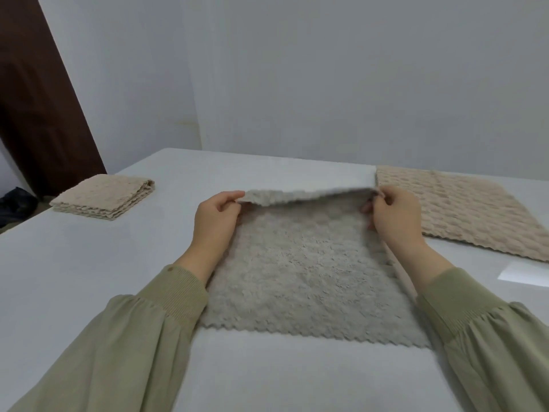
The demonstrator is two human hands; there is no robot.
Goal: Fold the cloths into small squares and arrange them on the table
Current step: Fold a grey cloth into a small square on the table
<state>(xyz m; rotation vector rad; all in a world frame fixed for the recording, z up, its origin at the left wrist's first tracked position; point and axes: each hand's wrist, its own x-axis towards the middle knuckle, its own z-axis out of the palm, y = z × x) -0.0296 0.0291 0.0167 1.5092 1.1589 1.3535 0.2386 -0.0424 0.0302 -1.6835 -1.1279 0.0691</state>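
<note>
Now, head view: the gray cloth (309, 272) lies flat on the table (89, 278), right in front of the person, long axis running away from them. Left hand (215, 221) & right hand (392, 218) each pinch a far corner, lifted, equally near; I think the fold comes toward the near edge.

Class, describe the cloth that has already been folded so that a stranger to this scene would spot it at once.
Start at the white table and look to its far left corner, near the dark brown door. There sits the folded beige cloth, a small layered square with wavy edges. Unlike the grey cloth held by both hands, and the beige cloth lying open on the right, it is compact and stacked.
</note>
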